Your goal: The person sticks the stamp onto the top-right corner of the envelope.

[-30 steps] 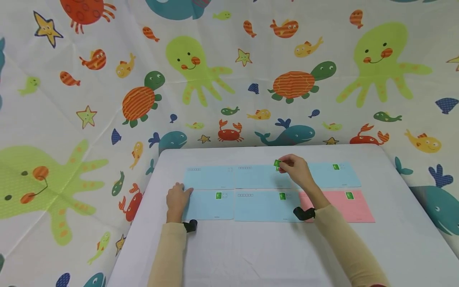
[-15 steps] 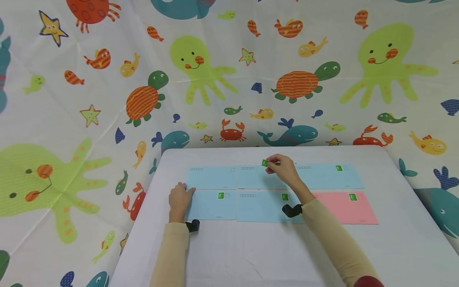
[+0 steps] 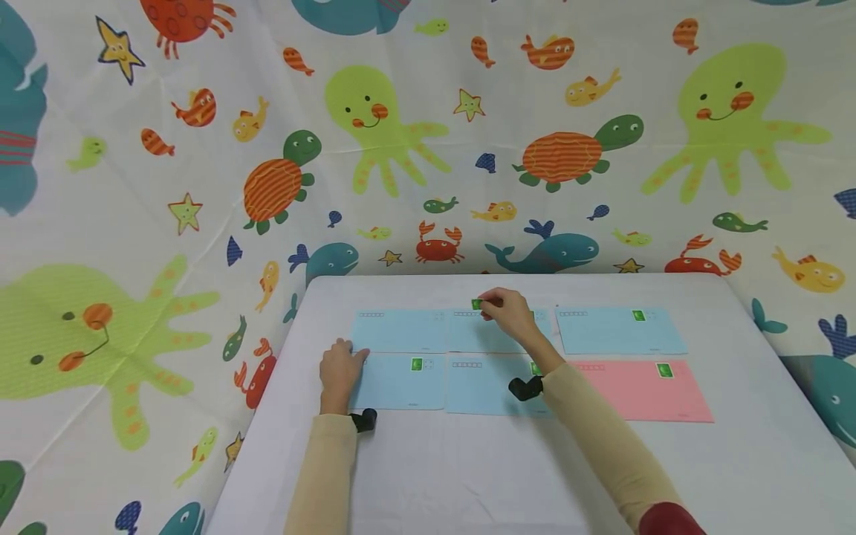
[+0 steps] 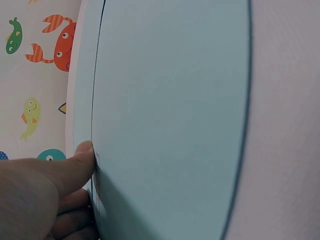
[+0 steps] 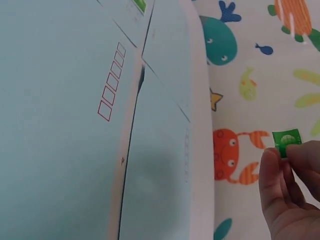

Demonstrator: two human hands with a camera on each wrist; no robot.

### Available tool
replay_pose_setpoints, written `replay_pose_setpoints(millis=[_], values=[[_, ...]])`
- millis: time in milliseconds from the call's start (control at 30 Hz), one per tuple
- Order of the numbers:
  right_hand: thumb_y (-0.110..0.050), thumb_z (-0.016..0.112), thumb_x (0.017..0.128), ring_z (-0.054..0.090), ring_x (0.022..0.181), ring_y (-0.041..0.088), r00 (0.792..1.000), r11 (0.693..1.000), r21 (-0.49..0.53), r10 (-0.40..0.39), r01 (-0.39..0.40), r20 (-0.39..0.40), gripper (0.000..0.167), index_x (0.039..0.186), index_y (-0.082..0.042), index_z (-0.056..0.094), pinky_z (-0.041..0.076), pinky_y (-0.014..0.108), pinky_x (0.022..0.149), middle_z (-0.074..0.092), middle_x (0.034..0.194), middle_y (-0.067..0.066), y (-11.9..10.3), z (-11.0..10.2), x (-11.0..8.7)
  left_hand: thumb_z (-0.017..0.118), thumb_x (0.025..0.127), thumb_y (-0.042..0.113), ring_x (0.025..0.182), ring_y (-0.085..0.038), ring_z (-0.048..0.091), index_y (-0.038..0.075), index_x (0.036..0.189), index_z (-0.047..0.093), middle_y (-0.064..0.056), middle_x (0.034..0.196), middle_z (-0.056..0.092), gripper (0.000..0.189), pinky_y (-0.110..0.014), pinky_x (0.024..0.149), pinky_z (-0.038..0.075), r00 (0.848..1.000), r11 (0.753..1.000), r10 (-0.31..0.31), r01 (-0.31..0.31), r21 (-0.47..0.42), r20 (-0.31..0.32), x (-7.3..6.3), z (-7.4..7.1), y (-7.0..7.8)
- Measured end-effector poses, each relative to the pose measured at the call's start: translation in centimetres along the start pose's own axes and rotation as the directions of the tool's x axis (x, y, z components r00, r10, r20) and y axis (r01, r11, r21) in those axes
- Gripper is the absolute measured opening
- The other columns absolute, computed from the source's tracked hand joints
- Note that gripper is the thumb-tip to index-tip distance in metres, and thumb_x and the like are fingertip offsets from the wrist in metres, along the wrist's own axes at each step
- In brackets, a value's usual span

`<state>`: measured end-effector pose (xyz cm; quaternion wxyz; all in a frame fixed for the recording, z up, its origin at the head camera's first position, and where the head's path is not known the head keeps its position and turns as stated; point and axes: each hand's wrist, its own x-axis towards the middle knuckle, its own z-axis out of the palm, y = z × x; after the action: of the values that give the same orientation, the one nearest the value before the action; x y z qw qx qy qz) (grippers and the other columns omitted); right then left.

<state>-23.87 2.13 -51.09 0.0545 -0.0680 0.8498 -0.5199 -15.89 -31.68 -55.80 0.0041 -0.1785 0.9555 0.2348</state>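
My right hand (image 3: 511,312) pinches a small green stamp (image 3: 477,304) between thumb and fingertips, above the back middle blue envelope (image 3: 461,338). In the right wrist view the stamp (image 5: 287,140) is held up, apart from the paper. Partly hidden by the hand, another green stamp (image 3: 533,316) shows on that envelope. My left hand (image 3: 339,375) rests at the left edge of the front left blue envelope (image 3: 394,386), which bears a stamp (image 3: 417,364). In the left wrist view its thumb (image 4: 82,157) touches the envelope's edge. The back left blue envelope (image 3: 397,333) shows no green stamp.
Stamped envelopes also lie in the two rows: front middle blue (image 3: 481,390), back right blue (image 3: 615,334), and pink (image 3: 649,397) at front right. All lie on a white table (image 3: 455,475). A sea-animal patterned cloth (image 3: 428,171) hangs behind it.
My right hand has moved left with the pinched stamp, uncovering the stamp on the back middle envelope. My left hand stays in place. The head view has shifted slightly.
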Motion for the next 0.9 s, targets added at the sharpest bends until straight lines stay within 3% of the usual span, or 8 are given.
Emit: replay_pose_setpoints(millis=[233,467,700,900], values=[[-0.016,0.061,0.100,0.069,0.080,0.019,1.000,0.999,0.038,0.003,-0.003,0.007,0.021,0.114,-0.003,0.069,0.061,0.043,0.087,0.072,0.104,0.019,-0.1,2.0,0.8,0.066,0.096,0.027,0.120,-0.050,0.059,-0.011,0.132,0.058,-0.033,0.134,0.058,0.053,-0.058,0.098,0.051,1.000,1.000,0.008,-0.007,0.009,-0.008,0.0,0.0,-0.1],[-0.014,0.062,0.099,0.069,0.072,0.016,1.000,0.999,0.040,0.014,-0.013,-0.013,0.018,0.110,-0.001,0.068,0.060,0.029,0.072,0.073,0.095,0.016,-0.1,3.6,1.4,0.067,0.096,0.026,0.120,-0.050,0.059,-0.011,0.131,0.059,-0.033,0.136,0.057,0.052,-0.058,0.098,0.052,1.000,1.000,0.008,-0.008,-0.003,-0.026,-0.1,0.3,0.2],[-0.011,0.062,0.098,0.070,0.072,0.017,1.000,0.997,0.071,0.014,-0.015,0.012,0.018,0.110,0.001,0.067,0.060,0.030,0.070,0.072,0.097,0.021,0.0,5.3,2.1,0.068,0.095,0.026,0.125,-0.049,0.057,-0.010,0.131,0.060,-0.031,0.139,0.056,0.051,-0.057,0.102,0.050,1.000,0.999,-0.014,0.013,-0.032,-0.025,-0.2,0.6,0.2],[-0.011,0.062,0.098,0.067,0.068,0.015,1.000,0.998,0.066,-0.006,0.005,0.012,0.023,0.118,0.000,0.061,0.058,0.025,0.066,0.070,0.091,0.017,-0.2,7.0,3.0,0.069,0.095,0.025,0.122,-0.048,0.059,-0.009,0.131,0.060,-0.030,0.136,0.059,0.051,-0.056,0.100,0.051,0.999,0.999,-0.017,0.016,-0.027,-0.042,-0.1,0.4,0.0]])
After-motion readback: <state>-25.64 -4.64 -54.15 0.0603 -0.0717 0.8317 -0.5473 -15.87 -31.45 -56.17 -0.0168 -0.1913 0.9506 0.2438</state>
